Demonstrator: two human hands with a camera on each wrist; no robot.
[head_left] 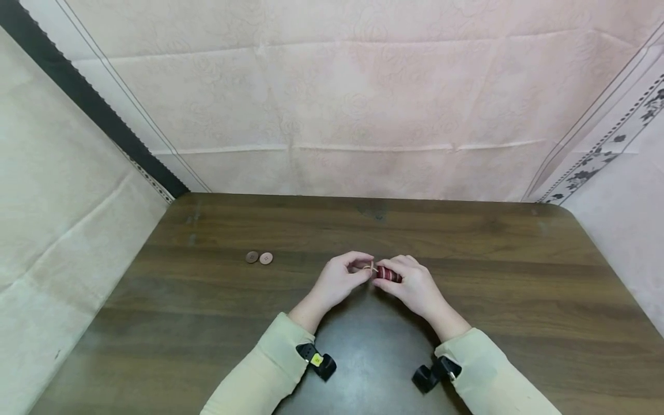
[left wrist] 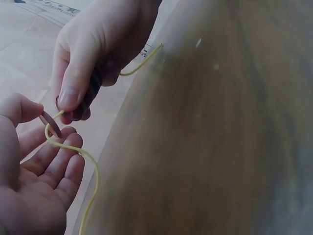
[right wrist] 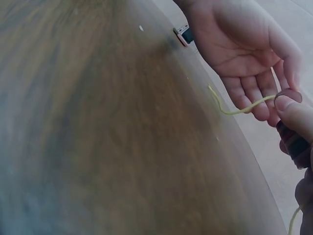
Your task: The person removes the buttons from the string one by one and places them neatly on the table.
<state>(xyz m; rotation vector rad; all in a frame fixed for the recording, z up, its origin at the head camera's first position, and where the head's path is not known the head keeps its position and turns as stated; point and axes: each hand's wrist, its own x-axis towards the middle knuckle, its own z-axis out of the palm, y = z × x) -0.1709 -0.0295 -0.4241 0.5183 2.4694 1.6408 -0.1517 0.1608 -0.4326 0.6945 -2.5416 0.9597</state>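
Note:
Between thumb and forefinger my left hand (head_left: 337, 279) pinches a brown button (left wrist: 50, 124), seen nearly edge-on in the left wrist view. A yellow cord (left wrist: 97, 181) passes at this button, and one loose end hangs down past the left fingers. My right hand (head_left: 413, 286) grips a stack of dark red and pale striped discs (head_left: 390, 274), seemingly buttons strung on the cord; its fingers hide part of it. The cord's other end comes out behind the right hand. Both hands are close together above the table, the button just beside the stack's end.
Two loose buttons, one brown (head_left: 252, 257) and one pinkish (head_left: 266, 258), lie side by side on the wooden table (head_left: 197, 323), left of the hands. Pale patterned cloth (head_left: 332, 104) hangs behind the table and at both sides.

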